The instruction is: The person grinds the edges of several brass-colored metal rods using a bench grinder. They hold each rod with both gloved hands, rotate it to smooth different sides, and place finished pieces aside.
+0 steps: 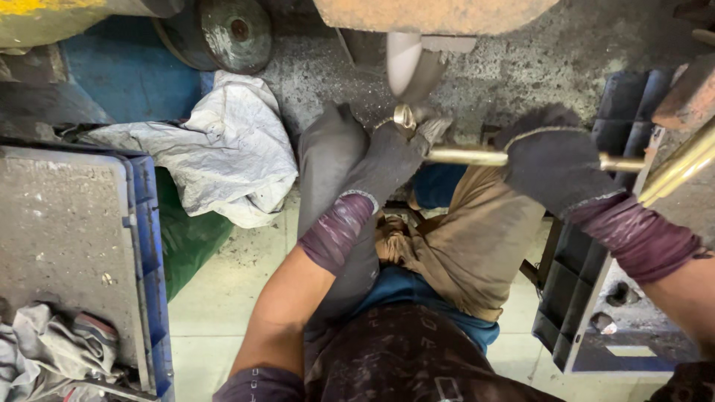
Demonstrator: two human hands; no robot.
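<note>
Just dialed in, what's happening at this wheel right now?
A seated person in dark work gloves holds a brass rod in both hands. The left hand grips its tip end and presses it to the spinning buffing wheel; the right hand steadies the rod further back. More brass rods lie at the right, and a white cloth sits beside a blue crate.

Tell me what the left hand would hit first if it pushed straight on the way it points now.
The left hand, gloved and gripping the brass rod, points up toward the grey polishing wheel. The rod's end it holds would likely meet that wheel first; the gap looks small, though depth is hard to judge.
</note>
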